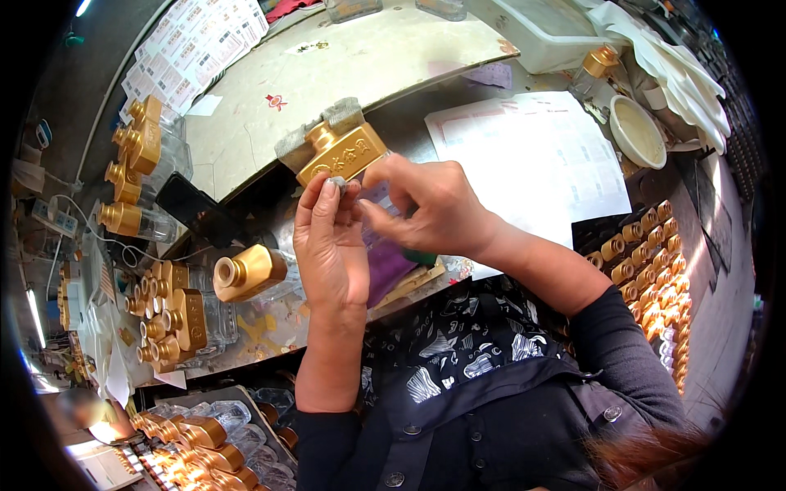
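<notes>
My left hand (pixel 336 245) is raised, with thumb and fingertips pinching a small pale grey scrap (pixel 339 183) whose kind I cannot make out. Close to its right, my right hand (pixel 430 200) has its fingers curled in; whatever they hold, if anything, is hidden. Just beyond both hands, a gold-topped glass bottle (pixel 348 154) with raised lettering lies tilted against a grey cloth pad (pixel 291 149) at the board's edge. Nearer on the left stands another gold-shouldered bottle (pixel 250 272) with an open neck.
Several gold-topped bottles (pixel 184 315) stand on the left, beside a black phone (pixel 192 204). Printed sheets (pixel 532 155) lie to the right, near a white bowl (pixel 637 131). Rows of gold pieces (pixel 651 262) fill the lower right. Purple cloth (pixel 389 266) lies under my hands.
</notes>
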`<state>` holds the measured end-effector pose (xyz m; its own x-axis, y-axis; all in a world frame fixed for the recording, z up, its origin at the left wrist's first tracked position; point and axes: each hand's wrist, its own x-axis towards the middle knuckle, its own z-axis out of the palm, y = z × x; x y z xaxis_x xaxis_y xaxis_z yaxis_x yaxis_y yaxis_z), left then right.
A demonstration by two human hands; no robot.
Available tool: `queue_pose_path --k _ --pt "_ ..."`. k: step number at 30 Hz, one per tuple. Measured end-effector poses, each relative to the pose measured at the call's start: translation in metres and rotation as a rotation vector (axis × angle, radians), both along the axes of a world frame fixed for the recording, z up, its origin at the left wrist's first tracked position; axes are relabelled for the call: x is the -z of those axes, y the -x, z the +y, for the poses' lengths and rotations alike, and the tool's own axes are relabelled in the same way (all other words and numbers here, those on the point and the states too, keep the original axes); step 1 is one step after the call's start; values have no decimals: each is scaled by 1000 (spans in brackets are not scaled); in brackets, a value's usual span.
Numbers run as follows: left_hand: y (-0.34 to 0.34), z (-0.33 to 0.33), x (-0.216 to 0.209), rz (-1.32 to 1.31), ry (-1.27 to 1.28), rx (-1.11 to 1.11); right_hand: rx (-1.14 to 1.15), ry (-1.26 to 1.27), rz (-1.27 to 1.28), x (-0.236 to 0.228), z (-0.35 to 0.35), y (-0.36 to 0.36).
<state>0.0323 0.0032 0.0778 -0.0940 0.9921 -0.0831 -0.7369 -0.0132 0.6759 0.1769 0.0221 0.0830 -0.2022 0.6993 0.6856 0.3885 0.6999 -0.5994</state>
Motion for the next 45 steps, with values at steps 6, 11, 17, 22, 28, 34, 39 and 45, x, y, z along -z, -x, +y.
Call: queue_pose_path --k 6,11,17,22,28,34,39,45 --pt "-2 1 2 -11 -25 -25 112 -254 -142 4 6 1" --pt "-3 2 7 -24 -17 -42 122 -279 -194 1 7 2" --pt "-6 2 7 -2 -19 -59 132 -292 -175 6 9 3" --pt "-6 2 7 -2 -21 -51 160 -292 -120 9 11 6" --pt "-5 1 8 -13 3 -36 5 307 214 5 -1 6" --pt "-6 2 7 -5 -5 -48 63 216 90 4 -3 4" --pt "-8 1 8 17 -27 -58 117 -39 -17 8 2 7" --pt "-9 0 7 23 11 -62 -38 447 285 6 0 6"
